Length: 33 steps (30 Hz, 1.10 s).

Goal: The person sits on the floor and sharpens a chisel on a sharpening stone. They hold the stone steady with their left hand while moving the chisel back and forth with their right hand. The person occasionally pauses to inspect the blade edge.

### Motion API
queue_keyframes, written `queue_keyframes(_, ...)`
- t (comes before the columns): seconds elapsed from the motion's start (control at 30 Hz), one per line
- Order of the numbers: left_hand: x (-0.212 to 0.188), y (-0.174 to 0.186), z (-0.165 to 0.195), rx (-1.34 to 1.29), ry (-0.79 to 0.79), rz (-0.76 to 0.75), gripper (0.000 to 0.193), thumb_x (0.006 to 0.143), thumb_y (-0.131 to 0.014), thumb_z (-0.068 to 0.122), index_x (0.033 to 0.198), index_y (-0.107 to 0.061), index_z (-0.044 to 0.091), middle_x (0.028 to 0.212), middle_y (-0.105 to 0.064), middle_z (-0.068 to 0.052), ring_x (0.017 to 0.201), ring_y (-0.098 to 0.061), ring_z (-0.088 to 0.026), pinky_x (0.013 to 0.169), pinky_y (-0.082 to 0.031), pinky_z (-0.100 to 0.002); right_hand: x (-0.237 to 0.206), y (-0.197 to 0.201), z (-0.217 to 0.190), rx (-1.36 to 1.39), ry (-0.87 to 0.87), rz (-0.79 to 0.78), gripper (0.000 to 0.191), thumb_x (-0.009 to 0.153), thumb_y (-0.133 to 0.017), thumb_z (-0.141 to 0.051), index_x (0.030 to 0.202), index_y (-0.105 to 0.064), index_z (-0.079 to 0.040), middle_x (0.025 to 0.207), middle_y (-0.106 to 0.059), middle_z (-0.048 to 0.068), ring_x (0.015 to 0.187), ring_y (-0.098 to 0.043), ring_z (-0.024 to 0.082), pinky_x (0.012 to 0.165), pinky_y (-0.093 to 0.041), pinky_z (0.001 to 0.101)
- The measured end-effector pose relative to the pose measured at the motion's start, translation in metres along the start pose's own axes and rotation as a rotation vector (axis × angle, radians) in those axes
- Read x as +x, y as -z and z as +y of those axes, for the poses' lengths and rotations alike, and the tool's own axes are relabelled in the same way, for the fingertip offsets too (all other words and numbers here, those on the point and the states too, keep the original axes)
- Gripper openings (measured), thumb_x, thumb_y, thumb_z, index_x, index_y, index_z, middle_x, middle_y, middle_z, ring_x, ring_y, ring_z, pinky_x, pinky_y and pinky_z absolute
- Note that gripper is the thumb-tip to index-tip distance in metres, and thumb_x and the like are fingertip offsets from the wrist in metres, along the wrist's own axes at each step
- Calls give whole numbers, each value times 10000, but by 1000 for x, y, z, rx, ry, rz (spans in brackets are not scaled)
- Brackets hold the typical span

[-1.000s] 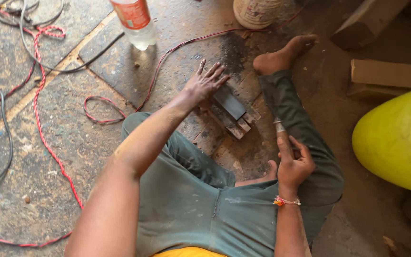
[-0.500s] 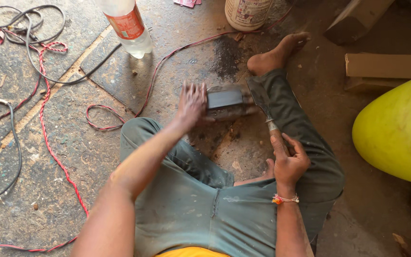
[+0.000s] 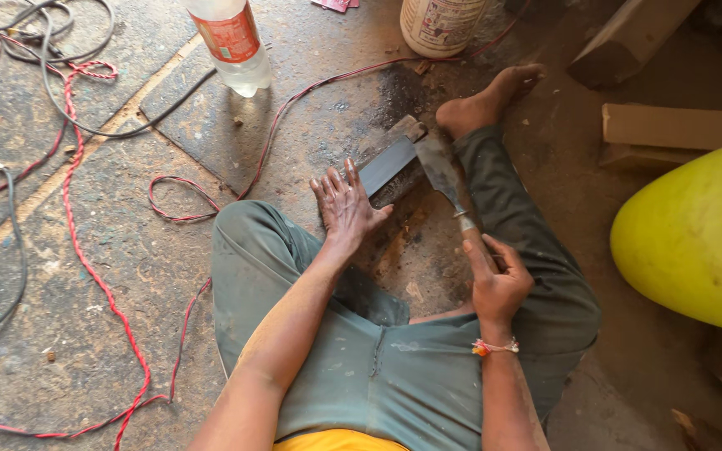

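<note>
Bracing: my left hand (image 3: pixel 346 203) is now lying flat, fingers spread, against the dark sharpening stone (image 3: pixel 388 160) on the floor.
Chisel: my right hand (image 3: pixel 495 280) is gripping the handle, and the chisel (image 3: pixel 443 171) blade is newly laid onto the stone.

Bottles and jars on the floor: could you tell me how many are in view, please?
2, both cut off by the top edge: a clear plastic bottle with a red label at upper left, and a pale jar at upper middle, beyond the bare foot. Others may lie out of frame.

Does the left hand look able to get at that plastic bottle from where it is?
Probably yes. The left hand rests on the sharpening stone, and only bare floor and thin cables lie between it and the bottle, though it would take a forward stretch.
</note>
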<state>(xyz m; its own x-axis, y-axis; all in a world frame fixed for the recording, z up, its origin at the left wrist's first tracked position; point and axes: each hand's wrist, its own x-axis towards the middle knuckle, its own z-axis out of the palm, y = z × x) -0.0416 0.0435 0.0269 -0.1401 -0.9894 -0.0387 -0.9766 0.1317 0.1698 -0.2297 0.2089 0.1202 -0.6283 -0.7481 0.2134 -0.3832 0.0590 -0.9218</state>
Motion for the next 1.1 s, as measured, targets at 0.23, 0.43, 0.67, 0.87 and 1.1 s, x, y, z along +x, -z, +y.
queue_keyframes(0.23,-15,16,6,-134,108,49,1336,606,-799,766,1500,-241,-55,1376,-452,-356,1288,-445,-494,1126,-190,-663,-13,-3,-11,-154,-43,-27,311,851,-876,-169,1092,-772,-2,751,-705,32,618,-587,66,562,-451,235)
queue_keyframes(0.43,-53,49,10,-655,-342,396,589,896,-684,351,1360,-542,18,1343,-612,-200,1273,-590,-376,1168,-400,-443,-24,-13,-9,-220,106,-104,305,850,-883,-135,1095,-767,5,850,-740,55,733,-633,72,658,-501,229)
queue_keyframes(0.67,-5,43,52,-627,-786,-112,692,949,-521,671,1023,-728,15,1027,-722,-171,1115,-646,-317,1123,-415,-458,-24,-15,-9,-312,144,-190,278,865,-877,-114,1073,-756,27,918,-769,87,810,-676,81,762,-552,257)
queue_keyframes(0.87,0,21,34,-535,-802,-271,818,954,-313,765,973,-759,80,1040,-709,-161,1121,-627,-322,1091,-410,-478,-20,-15,-41,-450,34,-269,233,868,-863,-155,1019,-784,4,919,-778,135,715,-669,141,675,-523,302)
queue_keyframes(1.1,-2,-31,34,-451,-938,649,608,956,-694,674,722,-732,114,637,-561,-147,636,-535,-346,631,-434,-478,-17,-24,-52,-449,11,-309,191,882,-835,-203,920,-769,-27,780,-743,106,655,-663,136,667,-532,321)
